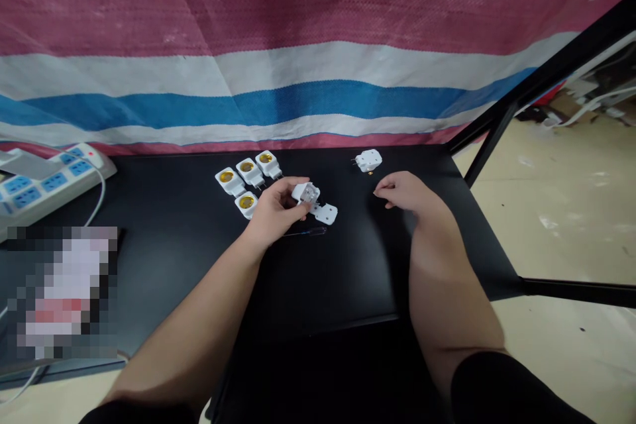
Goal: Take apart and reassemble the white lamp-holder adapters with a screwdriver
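My left hand is closed on a white plug adapter, held just above the black table. A flat white cover piece lies right beside it. A thin dark screwdriver lies on the table under that hand. My right hand rests on the table with fingers curled in a pinch on something too small to make out. Just beyond it lies another white adapter with its prongs to the left. Several white adapters with yellow centres sit in a cluster left of my left hand.
A white and blue power strip with a cord lies at the table's left end. A blurred-out object sits at front left. A striped tarp hangs behind. The black table frame and bare floor are to the right.
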`<state>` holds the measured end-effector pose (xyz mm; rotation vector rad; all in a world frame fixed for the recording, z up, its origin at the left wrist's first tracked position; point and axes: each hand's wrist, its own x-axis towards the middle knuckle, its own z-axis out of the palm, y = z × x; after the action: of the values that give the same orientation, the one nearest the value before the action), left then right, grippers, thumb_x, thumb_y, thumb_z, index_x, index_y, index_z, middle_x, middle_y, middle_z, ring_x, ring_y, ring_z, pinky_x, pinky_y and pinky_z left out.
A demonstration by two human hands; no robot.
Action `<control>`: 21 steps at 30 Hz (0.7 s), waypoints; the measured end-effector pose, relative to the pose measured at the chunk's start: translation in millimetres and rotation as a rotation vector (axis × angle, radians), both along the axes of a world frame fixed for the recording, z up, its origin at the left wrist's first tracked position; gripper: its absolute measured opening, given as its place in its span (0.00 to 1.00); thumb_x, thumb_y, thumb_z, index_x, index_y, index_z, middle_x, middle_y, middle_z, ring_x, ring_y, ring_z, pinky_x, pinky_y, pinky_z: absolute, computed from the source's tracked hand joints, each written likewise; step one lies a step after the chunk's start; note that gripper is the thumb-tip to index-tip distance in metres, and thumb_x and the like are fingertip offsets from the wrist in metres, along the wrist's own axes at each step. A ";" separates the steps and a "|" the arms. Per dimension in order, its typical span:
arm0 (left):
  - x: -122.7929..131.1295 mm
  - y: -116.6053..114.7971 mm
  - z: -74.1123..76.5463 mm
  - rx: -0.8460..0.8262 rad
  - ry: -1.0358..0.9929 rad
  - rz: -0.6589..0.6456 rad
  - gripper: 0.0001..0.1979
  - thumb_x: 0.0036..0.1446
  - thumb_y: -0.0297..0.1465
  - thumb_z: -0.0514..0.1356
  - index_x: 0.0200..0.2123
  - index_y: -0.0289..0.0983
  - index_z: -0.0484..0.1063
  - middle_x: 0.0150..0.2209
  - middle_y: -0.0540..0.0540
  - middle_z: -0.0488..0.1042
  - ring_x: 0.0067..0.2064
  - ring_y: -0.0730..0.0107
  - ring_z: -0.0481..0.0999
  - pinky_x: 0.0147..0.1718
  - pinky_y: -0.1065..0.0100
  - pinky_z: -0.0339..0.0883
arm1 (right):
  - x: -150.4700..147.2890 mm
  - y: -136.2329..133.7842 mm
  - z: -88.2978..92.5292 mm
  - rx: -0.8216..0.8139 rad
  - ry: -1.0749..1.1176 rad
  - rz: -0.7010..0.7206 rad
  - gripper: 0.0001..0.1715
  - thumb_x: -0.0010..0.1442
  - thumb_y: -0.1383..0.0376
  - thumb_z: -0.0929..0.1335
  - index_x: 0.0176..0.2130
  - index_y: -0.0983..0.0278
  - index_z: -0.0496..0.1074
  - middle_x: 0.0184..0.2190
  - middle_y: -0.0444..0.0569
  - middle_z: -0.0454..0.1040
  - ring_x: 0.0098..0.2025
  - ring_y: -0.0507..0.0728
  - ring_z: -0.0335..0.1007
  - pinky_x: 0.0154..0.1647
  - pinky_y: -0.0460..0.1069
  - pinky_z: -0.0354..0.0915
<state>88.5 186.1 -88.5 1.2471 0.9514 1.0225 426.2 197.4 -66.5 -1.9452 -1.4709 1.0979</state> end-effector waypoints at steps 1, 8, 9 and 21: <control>0.1 -0.1 0.4 -0.004 -0.010 -0.003 0.27 0.54 0.29 0.78 0.57 0.38 0.82 0.42 0.45 0.83 0.32 0.73 0.80 0.30 0.71 0.78 | 5.8 0.6 -2.1 -0.028 -0.004 -0.029 0.06 0.52 0.71 0.81 0.27 0.63 0.83 0.25 0.50 0.83 0.21 0.55 0.78 0.22 0.48 0.70; 3.0 -2.0 10.3 -0.108 -0.123 -0.020 0.28 0.51 0.28 0.80 0.55 0.37 0.81 0.40 0.46 0.84 0.33 0.72 0.80 0.29 0.72 0.78 | -0.5 -3.7 2.0 0.098 0.109 -0.078 0.14 0.56 0.61 0.83 0.31 0.63 0.79 0.27 0.48 0.81 0.24 0.54 0.79 0.26 0.48 0.73; 3.1 -2.1 12.1 -0.135 -0.142 -0.025 0.28 0.50 0.28 0.80 0.55 0.37 0.81 0.40 0.46 0.84 0.33 0.72 0.80 0.28 0.73 0.77 | -7.5 -5.0 4.8 0.160 0.132 -0.020 0.15 0.58 0.58 0.82 0.31 0.62 0.78 0.25 0.46 0.80 0.23 0.53 0.77 0.27 0.48 0.72; -0.9 0.3 11.9 -0.342 -0.227 -0.093 0.26 0.51 0.27 0.80 0.53 0.41 0.82 0.38 0.49 0.83 0.30 0.76 0.79 0.28 0.76 0.75 | -110.7 -27.9 -0.4 0.445 0.382 0.272 0.06 0.66 0.60 0.76 0.41 0.59 0.80 0.35 0.46 0.84 0.32 0.56 0.82 0.36 0.53 0.80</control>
<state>87.5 186.4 -76.6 0.8638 0.8416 0.8651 315.5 169.5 -66.9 -1.1871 -1.6180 1.0660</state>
